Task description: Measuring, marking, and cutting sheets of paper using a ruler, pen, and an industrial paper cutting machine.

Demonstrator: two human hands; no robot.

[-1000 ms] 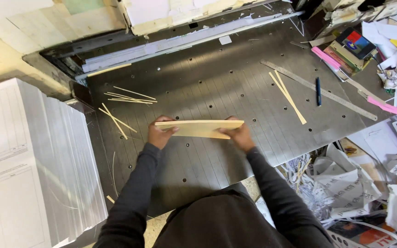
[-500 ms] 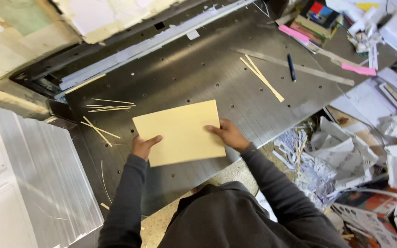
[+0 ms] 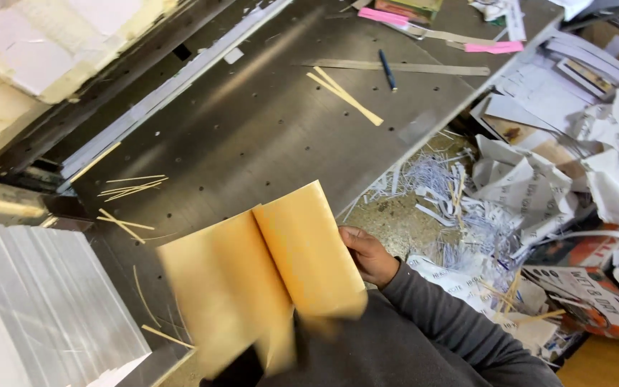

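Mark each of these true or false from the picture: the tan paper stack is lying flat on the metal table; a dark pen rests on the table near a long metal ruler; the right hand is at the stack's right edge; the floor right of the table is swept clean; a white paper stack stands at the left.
1. The tan paper stack lies flat on the metal table. False: it is lifted, blurred and fanned open.
2. A dark pen rests near a long metal ruler. True.
3. The right hand is at the stack's right edge. True.
4. The floor is swept clean. False: paper scraps cover it.
5. A white paper stack stands at the left. True.
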